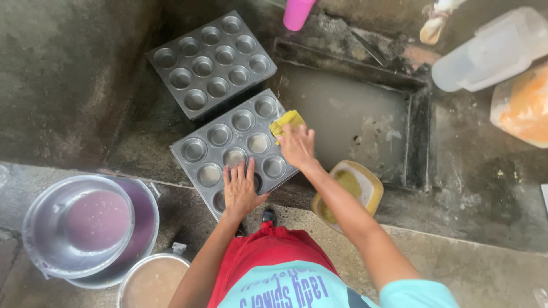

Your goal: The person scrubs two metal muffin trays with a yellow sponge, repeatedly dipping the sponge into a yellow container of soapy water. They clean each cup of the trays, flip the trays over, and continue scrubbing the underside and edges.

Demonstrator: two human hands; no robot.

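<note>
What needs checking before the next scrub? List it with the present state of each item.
1. Left hand pressed flat on the near muffin tray, steadying it: ok.
2. Yellow sponge gripped in the right hand, at the tray's far right edge: ok.
3. Tray lying level: not ok; it seems propped, tilted against the concrete ledge.
4. Cups free of residue: not ok; several hold pale cloudy film or water.
5. Second muffin tray set apart, out of the hands' way: ok.
6. Yellow tub of paste within reach, just under the right forearm: ok; what the paste is, cannot tell.
</note>
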